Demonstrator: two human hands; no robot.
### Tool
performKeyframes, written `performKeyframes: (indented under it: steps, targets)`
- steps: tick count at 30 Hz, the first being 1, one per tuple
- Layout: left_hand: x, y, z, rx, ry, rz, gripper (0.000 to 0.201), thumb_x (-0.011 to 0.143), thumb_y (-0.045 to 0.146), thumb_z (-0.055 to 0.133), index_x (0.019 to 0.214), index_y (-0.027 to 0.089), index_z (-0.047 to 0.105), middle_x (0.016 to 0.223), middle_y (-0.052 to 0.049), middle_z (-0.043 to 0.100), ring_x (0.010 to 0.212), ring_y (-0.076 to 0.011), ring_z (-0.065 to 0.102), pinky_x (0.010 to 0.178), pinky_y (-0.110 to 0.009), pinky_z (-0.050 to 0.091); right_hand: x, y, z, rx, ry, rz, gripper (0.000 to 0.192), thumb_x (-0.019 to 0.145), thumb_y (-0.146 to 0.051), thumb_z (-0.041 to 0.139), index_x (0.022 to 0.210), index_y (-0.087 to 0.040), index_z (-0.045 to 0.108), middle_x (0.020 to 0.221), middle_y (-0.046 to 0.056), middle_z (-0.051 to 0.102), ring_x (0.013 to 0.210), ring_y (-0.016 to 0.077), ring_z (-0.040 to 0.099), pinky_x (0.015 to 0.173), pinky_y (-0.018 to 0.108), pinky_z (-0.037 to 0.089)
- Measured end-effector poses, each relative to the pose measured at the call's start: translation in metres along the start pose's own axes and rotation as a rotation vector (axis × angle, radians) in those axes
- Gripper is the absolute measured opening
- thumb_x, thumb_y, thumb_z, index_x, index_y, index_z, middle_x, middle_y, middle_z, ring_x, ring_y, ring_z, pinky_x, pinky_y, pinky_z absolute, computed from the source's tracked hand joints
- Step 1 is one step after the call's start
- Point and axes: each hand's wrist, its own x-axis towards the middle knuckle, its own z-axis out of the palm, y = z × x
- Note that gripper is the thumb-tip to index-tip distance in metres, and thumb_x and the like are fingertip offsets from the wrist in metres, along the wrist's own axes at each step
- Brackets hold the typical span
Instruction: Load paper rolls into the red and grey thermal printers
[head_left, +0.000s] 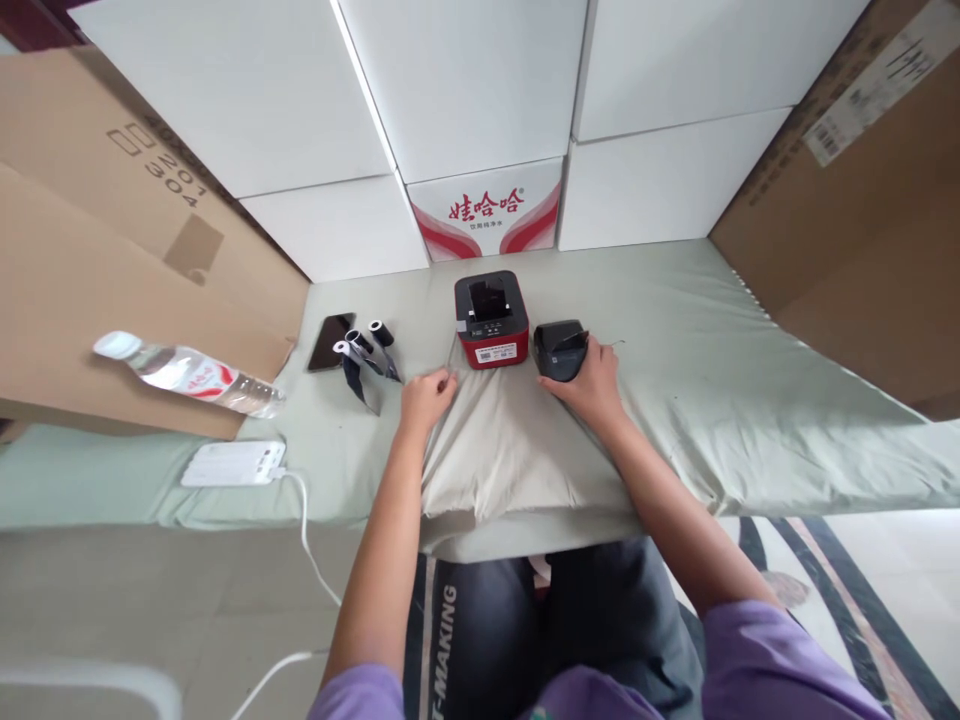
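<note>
Head view: right grip [592, 378] closed on black device [559, 349]; left grip [426, 396] pinching cloth [510, 440].

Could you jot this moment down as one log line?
left hand: pinching cloth | right hand: on black device | red printer: between hands

Matt, wrinkled pale-green cloth [697, 370] is spread under everything; the red printer [491, 320] looks like glossy plastic, the black cover [559, 350] smooth matt plastic.
</note>
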Motion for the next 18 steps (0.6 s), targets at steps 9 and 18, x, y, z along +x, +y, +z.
performKeyframes:
  steps: [9, 18]
  targets:
    - [0.000, -0.002, 0.000, -0.031, 0.023, 0.010, 0.036, 0.097, 0.041, 0.050, 0.067, 0.021, 0.054, 0.063, -0.001, 0.057, 0.064, -0.0159, 0.047, 0.062, -0.029, 0.024, 0.004, 0.001, -0.002, 0.025, -0.011, 0.022, 0.100, 0.063, -0.062, 0.083, 0.142, -0.015, 0.045, 0.127, 0.021, 0.053, 0.123, 0.0409, 0.048, 0.104, 0.056, 0.045]
    - [0.001, -0.002, 0.000, -0.035, 0.035, 0.025, 0.036, 0.097, 0.040, 0.050, 0.066, 0.021, 0.054, 0.062, -0.001, 0.056, 0.065, -0.0157, 0.047, 0.062, -0.030, 0.024, 0.006, -0.008, -0.002, -0.030, 0.030, 0.012, 0.095, 0.069, -0.056, 0.078, 0.144, -0.009, 0.045, 0.131, 0.023, 0.054, 0.124, 0.0410, 0.048, 0.109, 0.056, 0.042]
